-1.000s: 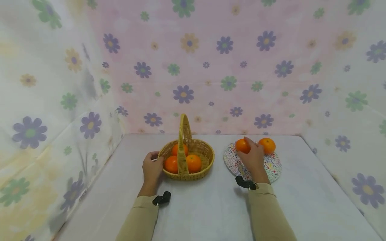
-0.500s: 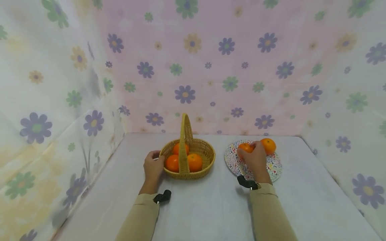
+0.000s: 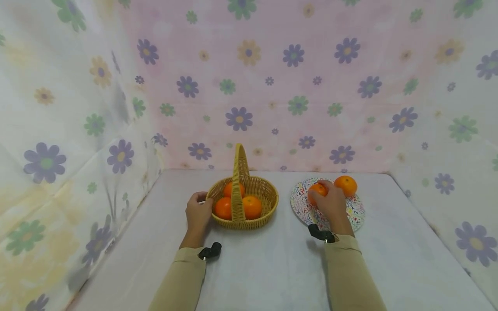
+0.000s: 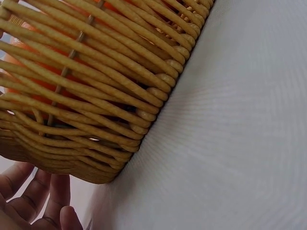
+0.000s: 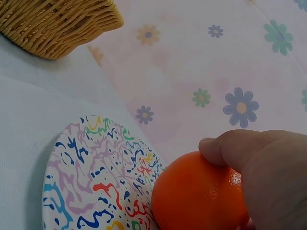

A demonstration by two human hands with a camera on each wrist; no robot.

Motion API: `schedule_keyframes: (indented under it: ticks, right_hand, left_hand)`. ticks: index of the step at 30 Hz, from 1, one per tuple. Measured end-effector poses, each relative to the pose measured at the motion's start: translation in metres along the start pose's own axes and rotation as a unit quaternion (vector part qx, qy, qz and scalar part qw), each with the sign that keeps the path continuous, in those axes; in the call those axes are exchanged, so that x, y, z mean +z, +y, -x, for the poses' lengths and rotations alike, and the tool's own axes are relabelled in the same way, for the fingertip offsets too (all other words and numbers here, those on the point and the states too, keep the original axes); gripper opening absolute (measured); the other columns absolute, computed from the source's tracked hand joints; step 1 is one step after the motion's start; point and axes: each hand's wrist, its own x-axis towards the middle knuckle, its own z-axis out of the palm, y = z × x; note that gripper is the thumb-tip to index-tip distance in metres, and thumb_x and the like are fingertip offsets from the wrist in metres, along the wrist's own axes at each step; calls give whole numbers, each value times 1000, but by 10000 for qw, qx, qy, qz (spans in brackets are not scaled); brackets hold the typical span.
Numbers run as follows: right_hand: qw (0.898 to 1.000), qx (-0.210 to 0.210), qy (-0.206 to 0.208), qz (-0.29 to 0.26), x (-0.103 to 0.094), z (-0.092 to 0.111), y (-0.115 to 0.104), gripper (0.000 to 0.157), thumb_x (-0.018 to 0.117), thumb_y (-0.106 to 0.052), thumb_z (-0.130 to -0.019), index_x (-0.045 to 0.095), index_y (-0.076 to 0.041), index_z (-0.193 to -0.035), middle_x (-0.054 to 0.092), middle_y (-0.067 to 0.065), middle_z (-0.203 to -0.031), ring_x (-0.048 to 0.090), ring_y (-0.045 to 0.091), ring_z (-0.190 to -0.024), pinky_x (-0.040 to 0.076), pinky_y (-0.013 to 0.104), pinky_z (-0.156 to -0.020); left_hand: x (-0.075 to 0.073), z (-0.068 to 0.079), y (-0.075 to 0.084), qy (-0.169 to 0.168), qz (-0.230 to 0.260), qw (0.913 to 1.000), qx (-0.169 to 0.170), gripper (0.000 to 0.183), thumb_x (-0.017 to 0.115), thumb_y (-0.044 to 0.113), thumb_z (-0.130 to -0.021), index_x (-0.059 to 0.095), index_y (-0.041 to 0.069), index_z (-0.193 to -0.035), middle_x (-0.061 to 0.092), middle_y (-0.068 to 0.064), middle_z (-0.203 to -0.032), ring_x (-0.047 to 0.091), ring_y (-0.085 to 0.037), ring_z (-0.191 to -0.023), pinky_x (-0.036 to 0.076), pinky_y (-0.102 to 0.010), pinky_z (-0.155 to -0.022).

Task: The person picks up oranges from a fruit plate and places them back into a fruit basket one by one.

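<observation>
Shiny round orange fruit is over the splatter-patterned round white plate, our right hand pinching it; left of that plate, our left hand grips the yellow wicker basket, probably so it won't slide.
</observation>
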Motion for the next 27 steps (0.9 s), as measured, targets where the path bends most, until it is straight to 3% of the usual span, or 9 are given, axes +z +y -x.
schedule_keyframes:
  ticks: [11,15,21,27]
  right_hand:
    - [9978,630,-182,95,-6,6,-5,74,66,-52,-89,45,-15,-150,36,30,-142,41,43,-122,48,63,-102]
    - [9985,537,50,-31,-3,5,-5,72,66,-50,-90,46,-13,-148,40,27,-142,42,42,-125,50,60,-103]
    - [9972,445,229,-564,-3,3,-6,75,69,-45,-91,36,-13,-150,49,20,-144,53,39,-122,53,56,-102]
    - [9981,118,288,-523,-2,1,-9,68,66,-50,-94,47,-21,-152,53,17,-148,55,38,-122,53,56,-102]
  left_hand:
    - [0,0,-1,-86,-15,9999,-103,39,57,25,-94,62,8,-128,64,-14,-130,61,-32,-115,53,-49,-101]
    - [0,-1,-2,-124,-8,9998,-133,38,57,25,-94,62,8,-129,63,-13,-131,61,-31,-116,53,-48,-101]
    - [1,-2,-1,-83,-34,9999,-103,37,59,25,-93,63,9,-126,64,-12,-128,61,-31,-114,53,-48,-100]
    - [0,-2,0,-69,-2,9999,-90,37,59,24,-94,63,8,-127,64,-13,-128,61,-32,-114,53,-48,-100]
